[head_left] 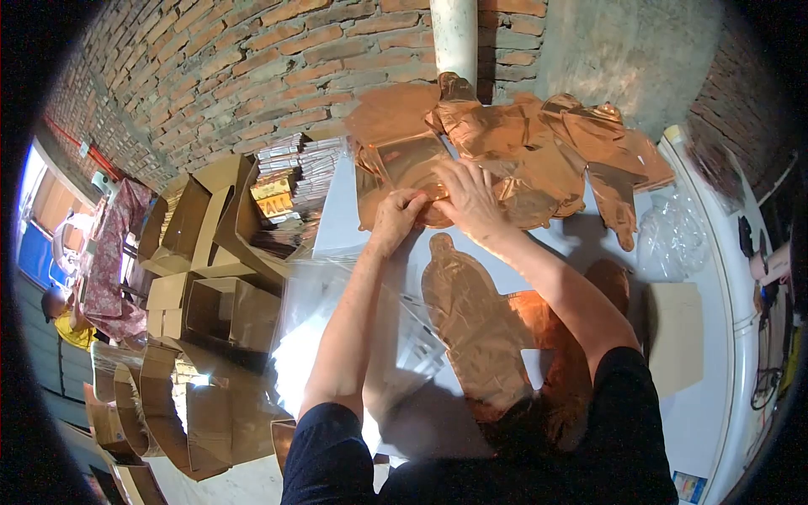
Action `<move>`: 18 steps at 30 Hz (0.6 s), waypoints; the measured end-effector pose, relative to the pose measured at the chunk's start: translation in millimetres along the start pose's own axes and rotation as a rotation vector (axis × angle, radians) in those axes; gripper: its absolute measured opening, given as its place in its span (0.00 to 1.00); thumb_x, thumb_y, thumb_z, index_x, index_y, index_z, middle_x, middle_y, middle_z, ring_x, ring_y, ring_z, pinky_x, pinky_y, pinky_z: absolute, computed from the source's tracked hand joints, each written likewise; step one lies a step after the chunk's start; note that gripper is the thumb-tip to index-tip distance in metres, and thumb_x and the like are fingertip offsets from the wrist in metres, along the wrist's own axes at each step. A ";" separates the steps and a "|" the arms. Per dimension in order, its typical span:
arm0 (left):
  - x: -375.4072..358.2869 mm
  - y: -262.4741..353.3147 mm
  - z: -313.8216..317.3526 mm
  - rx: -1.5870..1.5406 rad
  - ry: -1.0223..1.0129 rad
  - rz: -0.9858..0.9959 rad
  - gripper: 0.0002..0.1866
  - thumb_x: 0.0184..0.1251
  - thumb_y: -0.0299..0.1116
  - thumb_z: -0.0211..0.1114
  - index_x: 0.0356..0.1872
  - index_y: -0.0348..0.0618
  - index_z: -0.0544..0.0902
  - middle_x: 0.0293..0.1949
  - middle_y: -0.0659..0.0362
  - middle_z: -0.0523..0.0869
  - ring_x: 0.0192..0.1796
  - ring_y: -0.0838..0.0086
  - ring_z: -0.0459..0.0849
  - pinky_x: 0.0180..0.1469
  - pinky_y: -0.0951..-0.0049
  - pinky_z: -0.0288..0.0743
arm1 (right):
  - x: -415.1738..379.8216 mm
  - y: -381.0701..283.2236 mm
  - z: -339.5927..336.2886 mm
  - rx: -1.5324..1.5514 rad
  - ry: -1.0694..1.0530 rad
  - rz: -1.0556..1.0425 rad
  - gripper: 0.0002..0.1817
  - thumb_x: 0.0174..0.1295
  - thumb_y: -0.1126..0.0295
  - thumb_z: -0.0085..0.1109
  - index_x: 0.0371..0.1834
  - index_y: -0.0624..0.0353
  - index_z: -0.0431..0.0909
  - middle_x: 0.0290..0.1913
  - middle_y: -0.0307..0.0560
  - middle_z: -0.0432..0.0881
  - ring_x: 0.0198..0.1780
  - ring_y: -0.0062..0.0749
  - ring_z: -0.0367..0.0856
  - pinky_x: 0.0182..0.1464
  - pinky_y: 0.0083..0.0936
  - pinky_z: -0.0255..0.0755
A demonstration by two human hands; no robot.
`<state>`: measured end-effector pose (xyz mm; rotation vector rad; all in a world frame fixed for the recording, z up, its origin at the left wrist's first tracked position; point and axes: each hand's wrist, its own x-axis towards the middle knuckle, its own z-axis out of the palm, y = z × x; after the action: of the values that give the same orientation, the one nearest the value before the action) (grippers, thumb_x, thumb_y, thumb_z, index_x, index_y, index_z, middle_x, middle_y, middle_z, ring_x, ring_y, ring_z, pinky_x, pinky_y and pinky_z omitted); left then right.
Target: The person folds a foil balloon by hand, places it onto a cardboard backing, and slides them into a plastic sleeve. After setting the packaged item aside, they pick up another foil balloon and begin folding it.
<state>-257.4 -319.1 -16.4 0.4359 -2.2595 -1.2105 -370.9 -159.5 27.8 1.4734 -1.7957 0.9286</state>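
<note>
Flat copper-coloured foil balloons lie in a loose pile on the white table (337,210). At the near edge of the pile, my left hand (397,220) is closed on the rim of a foil balloon (418,174), thumb and fingers pinched together. My right hand (471,200) rests on the same foil just beside it, fingers stretched out and spread. Below my hands, a separate flat foil balloon (471,328) with a rounded end lies on the table, partly hidden by my right forearm.
Clear plastic sleeves (324,311) lie left of my forearms. Cardboard boxes (223,307) and stacked printed packets (316,172) stand further left. At right are crumpled clear plastic (672,236) and a cardboard sheet (676,337). A white pipe (454,38) runs down the brick wall behind.
</note>
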 end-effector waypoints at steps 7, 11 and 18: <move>-3.8 14.3 -4.7 -0.232 -0.077 -0.090 0.18 0.74 0.31 0.70 0.60 0.35 0.82 0.48 0.55 0.90 0.47 0.68 0.88 0.52 0.68 0.82 | 18.2 25.3 27.9 0.090 -0.291 0.147 0.07 0.63 0.62 0.68 0.39 0.50 0.87 0.34 0.45 0.87 0.47 0.43 0.84 0.59 0.46 0.70; -5.7 37.4 0.1 0.250 0.485 0.291 0.26 0.63 0.31 0.76 0.62 0.40 0.79 0.55 0.49 0.85 0.62 0.53 0.80 0.66 0.60 0.74 | 45.6 23.2 13.9 0.336 -0.104 0.371 0.09 0.67 0.64 0.62 0.35 0.57 0.86 0.33 0.52 0.87 0.40 0.52 0.86 0.47 0.44 0.76; -4.8 43.2 9.2 0.461 0.268 0.399 0.14 0.67 0.31 0.71 0.50 0.37 0.84 0.45 0.50 0.86 0.51 0.51 0.82 0.57 0.55 0.75 | 76.0 57.2 19.1 0.362 0.043 0.436 0.11 0.70 0.63 0.64 0.44 0.61 0.85 0.34 0.53 0.86 0.35 0.39 0.84 0.42 0.34 0.76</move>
<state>-260.3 -287.1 14.1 0.2721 -2.2350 -0.4042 -441.2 -209.2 72.4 1.2678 -2.0348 1.5577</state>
